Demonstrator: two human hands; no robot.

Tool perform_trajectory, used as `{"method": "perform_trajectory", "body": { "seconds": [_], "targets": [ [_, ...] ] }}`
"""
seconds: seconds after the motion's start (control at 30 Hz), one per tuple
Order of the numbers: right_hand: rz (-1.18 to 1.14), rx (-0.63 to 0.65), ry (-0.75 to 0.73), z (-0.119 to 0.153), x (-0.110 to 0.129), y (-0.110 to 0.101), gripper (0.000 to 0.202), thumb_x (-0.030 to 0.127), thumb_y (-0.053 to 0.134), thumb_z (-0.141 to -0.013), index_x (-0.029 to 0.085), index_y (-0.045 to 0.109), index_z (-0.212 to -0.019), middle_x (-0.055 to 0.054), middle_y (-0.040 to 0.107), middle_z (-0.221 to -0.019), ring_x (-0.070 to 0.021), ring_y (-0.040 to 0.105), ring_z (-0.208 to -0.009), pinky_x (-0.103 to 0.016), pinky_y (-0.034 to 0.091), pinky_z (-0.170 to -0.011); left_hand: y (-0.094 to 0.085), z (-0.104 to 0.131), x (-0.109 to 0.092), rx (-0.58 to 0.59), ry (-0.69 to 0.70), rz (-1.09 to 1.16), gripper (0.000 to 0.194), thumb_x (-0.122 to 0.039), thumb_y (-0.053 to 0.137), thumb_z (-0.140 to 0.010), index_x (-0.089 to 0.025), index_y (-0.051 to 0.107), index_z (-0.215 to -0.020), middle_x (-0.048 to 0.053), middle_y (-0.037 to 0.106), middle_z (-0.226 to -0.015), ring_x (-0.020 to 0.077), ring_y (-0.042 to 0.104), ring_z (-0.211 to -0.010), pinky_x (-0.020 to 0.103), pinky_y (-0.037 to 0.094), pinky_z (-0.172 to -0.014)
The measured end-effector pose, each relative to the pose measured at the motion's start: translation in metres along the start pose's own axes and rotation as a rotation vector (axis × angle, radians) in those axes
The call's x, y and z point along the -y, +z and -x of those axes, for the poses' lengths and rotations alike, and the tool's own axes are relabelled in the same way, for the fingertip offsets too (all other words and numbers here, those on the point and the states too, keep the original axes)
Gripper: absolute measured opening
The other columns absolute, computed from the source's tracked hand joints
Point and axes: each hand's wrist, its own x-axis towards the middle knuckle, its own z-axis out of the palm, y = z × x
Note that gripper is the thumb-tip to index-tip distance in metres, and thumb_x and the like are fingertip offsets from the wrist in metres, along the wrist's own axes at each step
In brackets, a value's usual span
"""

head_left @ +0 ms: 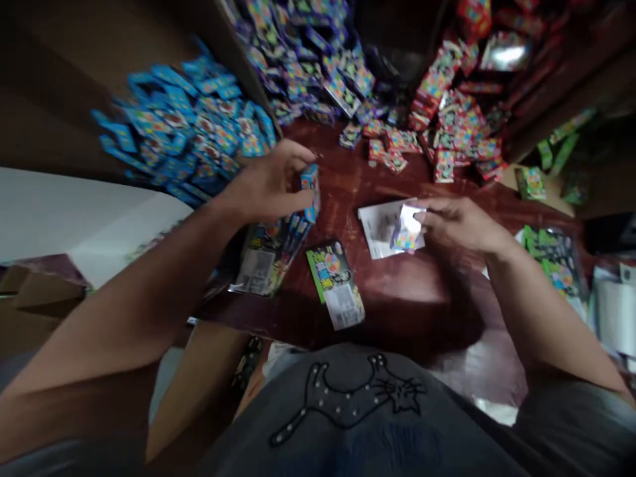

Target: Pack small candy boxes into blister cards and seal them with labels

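My left hand [275,182] is closed on a small blue packet [311,192], held upright between thumb and fingers. Under it lies a stack of printed packs [261,262] with pale labels. My right hand [457,222] pinches a shiny small purple packet [407,228] with coloured squares. That packet is over a white printed sheet [380,228] on the table; whether they touch I cannot tell. Between the hands, nearer my body, a green and black printed pack [332,278] lies flat with a white label on its lower part.
Behind my left hand is a heap of blue packets [199,132]. Purple packets [308,66] and red packets [457,126] are piled at the back of the dark red table [397,291]. Green packs [554,265] lie at the right. A cardboard box [199,377] stands below the front edge.
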Motion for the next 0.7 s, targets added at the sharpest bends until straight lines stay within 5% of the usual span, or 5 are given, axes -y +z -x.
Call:
{"method": "perform_trajectory", "body": {
  "seconds": [0.2, 0.33, 0.43, 0.57, 0.7],
  "targets": [
    [0.172, 0.068, 0.096, 0.113, -0.034, 0.050, 0.038, 0.046, 0.060, -0.107, 0.031, 0.079, -0.136, -0.007, 0.082, -0.126, -0.0255, 0.078, -0.116, -0.048, 0.064, -0.105, 0.130, 0.056, -0.122, 0.282, 0.121, 0.531, 0.036, -0.027, 0.055, -0.101, -0.017, 0.073, -0.131, 0.011, 0.080, -0.130, 0.0253, 0.078, -0.118, 0.038, 0.062, -0.107],
    [0.514, -0.164, -0.006, 0.089, -0.038, 0.021, 0.054, 0.047, 0.067, -0.102, 0.020, 0.070, -0.149, -0.017, 0.070, -0.137, -0.0342, 0.066, -0.132, -0.059, 0.054, -0.119, 0.148, 0.047, -0.143, 0.221, 0.156, 0.382, 0.039, -0.025, 0.061, -0.101, -0.017, 0.074, -0.137, 0.018, 0.068, -0.150, 0.0331, 0.065, -0.141, 0.049, 0.049, -0.127],
    [0.752, -0.334, 0.137, 0.047, -0.039, -0.040, 0.051, 0.036, 0.063, -0.103, 0.014, 0.065, -0.149, -0.021, 0.062, -0.150, -0.0409, 0.055, -0.142, -0.065, 0.044, -0.123, 0.124, -0.002, -0.150, 0.123, 0.226, 0.205, 0.041, -0.019, 0.058, -0.104, -0.017, 0.071, -0.142, 0.017, 0.061, -0.158, 0.0351, 0.051, -0.153, 0.056, 0.035, -0.135],
    [0.806, -0.648, 0.695, 0.009, -0.052, -0.115, 0.058, 0.031, 0.058, -0.103, 0.001, 0.052, -0.152, -0.034, 0.052, -0.156, -0.0454, 0.049, -0.147, -0.064, 0.044, -0.119, 0.107, -0.106, -0.166, 0.043, 0.311, -0.238, 0.043, -0.011, 0.045, -0.107, -0.013, 0.070, -0.142, 0.020, 0.066, -0.148, 0.0368, 0.058, -0.143, 0.055, 0.051, -0.116],
    [0.728, -0.550, 0.940, 0.007, -0.092, -0.151, 0.090, 0.040, 0.085, -0.083, -0.005, 0.049, -0.152, -0.039, 0.053, -0.154, -0.0519, 0.051, -0.144, -0.067, 0.046, -0.116, 0.127, -0.195, -0.173, 0.032, 0.415, -0.407, 0.049, -0.005, 0.039, -0.106, -0.014, 0.069, -0.144, 0.023, 0.055, -0.162, 0.0387, 0.049, -0.152, 0.056, 0.043, -0.119]
  ]
}}
